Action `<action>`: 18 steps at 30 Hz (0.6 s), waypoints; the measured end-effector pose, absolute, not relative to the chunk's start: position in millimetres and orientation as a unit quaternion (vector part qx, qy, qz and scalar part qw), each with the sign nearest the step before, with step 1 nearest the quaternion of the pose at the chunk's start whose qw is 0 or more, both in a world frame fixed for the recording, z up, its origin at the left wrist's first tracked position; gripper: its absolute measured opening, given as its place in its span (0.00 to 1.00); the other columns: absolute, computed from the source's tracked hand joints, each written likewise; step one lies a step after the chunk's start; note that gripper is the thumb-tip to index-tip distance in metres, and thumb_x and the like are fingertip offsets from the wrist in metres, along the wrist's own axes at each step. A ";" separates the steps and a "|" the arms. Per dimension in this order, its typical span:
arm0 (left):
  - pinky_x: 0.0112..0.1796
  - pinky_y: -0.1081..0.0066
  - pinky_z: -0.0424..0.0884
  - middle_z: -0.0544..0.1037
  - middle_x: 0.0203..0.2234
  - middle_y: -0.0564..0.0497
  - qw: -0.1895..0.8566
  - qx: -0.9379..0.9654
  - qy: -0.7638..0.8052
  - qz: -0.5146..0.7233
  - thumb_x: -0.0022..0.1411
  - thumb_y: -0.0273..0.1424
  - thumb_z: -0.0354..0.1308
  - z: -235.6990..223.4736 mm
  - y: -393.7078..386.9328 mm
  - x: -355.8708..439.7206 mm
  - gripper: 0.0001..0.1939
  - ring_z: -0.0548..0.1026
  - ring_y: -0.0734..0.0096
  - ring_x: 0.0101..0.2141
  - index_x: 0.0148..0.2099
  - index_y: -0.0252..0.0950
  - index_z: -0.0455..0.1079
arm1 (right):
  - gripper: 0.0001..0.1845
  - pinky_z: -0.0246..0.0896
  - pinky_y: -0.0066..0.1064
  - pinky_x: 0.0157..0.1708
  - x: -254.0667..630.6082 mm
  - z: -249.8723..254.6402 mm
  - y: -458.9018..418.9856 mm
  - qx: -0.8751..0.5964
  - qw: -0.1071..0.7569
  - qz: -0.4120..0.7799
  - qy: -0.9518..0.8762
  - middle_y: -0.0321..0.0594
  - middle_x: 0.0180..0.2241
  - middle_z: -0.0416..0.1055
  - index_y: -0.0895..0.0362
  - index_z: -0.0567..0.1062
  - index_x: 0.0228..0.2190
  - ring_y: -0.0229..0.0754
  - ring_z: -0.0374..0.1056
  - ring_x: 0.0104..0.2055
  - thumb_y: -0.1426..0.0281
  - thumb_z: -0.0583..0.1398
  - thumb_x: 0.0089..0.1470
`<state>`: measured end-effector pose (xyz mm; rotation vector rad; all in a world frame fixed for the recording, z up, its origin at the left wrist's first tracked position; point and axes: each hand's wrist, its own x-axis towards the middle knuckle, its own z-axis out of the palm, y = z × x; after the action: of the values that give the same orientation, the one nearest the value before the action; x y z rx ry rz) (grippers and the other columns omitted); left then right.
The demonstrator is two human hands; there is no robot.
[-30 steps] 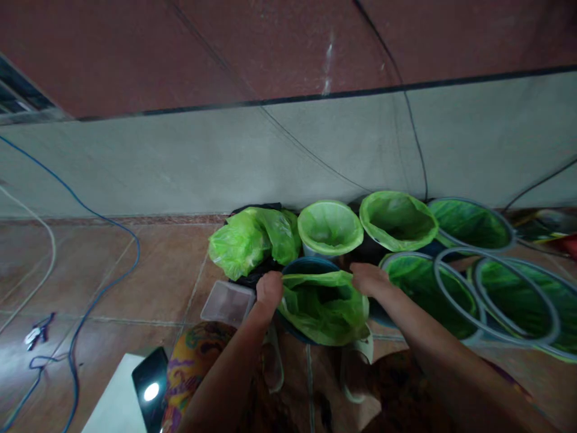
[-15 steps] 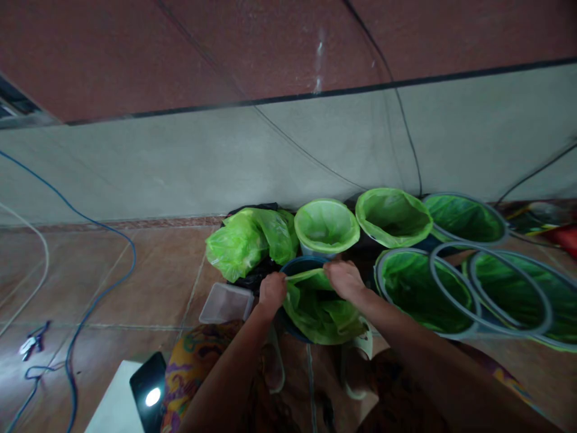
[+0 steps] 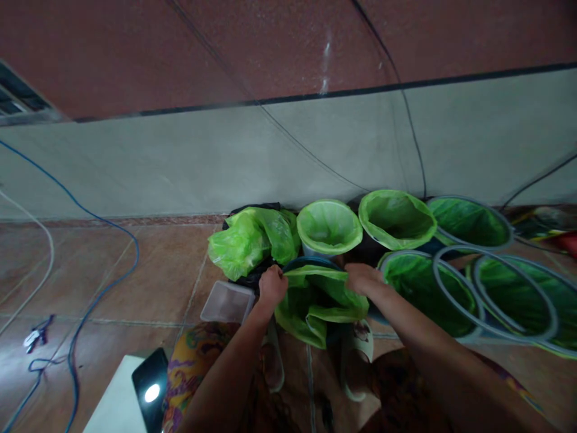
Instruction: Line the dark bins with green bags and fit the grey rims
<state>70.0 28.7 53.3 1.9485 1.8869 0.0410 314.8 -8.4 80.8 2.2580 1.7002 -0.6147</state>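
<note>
A green plastic bag (image 3: 300, 322) sits in a blue bin (image 3: 311, 262) between my feet, its mouth spread wide and partly over the rim. My left hand (image 3: 273, 285) is closed on the bag's left edge. On the opposite side my right hand (image 3: 362, 279) grips the edge near the bin's right rim. Just behind the blue bin stands a white bin (image 3: 311, 249) lined with a green bag (image 3: 330, 225). The lower part of the blue bin is mostly hidden by the bag.
Several lined bins (image 3: 396, 219) stand to the right, with a loose grey ring (image 3: 550, 304) lying across two of them. Left are a bunched green bag (image 3: 246, 243), a clear plastic container (image 3: 228, 302), a lit phone (image 3: 151, 385), keys (image 3: 32, 340) and a blue cable (image 3: 92, 294).
My right hand has moved right, pulling the bag's mouth wider. My left hand stays at the left edge, and the bag's front now hangs further left over the rim.
</note>
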 end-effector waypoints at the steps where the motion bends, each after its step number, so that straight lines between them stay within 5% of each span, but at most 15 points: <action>1: 0.40 0.70 0.68 0.81 0.36 0.45 0.223 0.703 0.674 0.024 0.61 0.28 0.53 51.5 29.0 70.9 0.09 0.78 0.64 0.40 0.41 0.35 0.73 | 0.22 0.65 0.40 0.44 310.2 82.4 -9.1 0.763 0.123 -0.205 0.601 0.52 0.47 0.75 0.56 0.77 0.47 0.54 0.71 0.49 0.70 0.64 0.47; 5: 0.37 0.71 0.67 0.79 0.33 0.48 0.249 0.720 0.645 0.065 0.60 0.27 0.54 46.4 27.2 74.8 0.05 0.77 0.67 0.35 0.39 0.36 0.70 | 0.34 0.59 0.42 0.52 289.3 85.1 -11.2 0.698 0.057 -0.165 0.695 0.50 0.58 0.66 0.54 0.65 0.59 0.54 0.62 0.58 0.66 0.63 0.51; 10: 0.37 0.73 0.67 0.78 0.32 0.50 0.285 0.721 0.619 0.127 0.61 0.27 0.56 43.6 24.7 75.5 0.06 0.77 0.70 0.34 0.43 0.36 0.69 | 0.14 0.55 0.40 0.52 278.2 77.8 -13.0 0.667 0.061 -0.152 0.726 0.48 0.48 0.73 0.56 0.77 0.44 0.52 0.64 0.54 0.69 0.56 0.57; 18: 0.43 0.72 0.69 0.79 0.40 0.47 0.287 0.732 0.607 0.114 0.62 0.28 0.58 44.7 24.6 74.2 0.14 0.77 0.68 0.40 0.50 0.35 0.70 | 0.13 0.57 0.36 0.45 293.5 70.2 -11.3 0.721 0.100 -0.179 0.662 0.48 0.42 0.77 0.58 0.78 0.37 0.48 0.71 0.48 0.72 0.53 0.59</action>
<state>74.2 24.6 44.7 1.9546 1.6226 0.3054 293.5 -11.3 70.2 2.1299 1.9566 -0.5303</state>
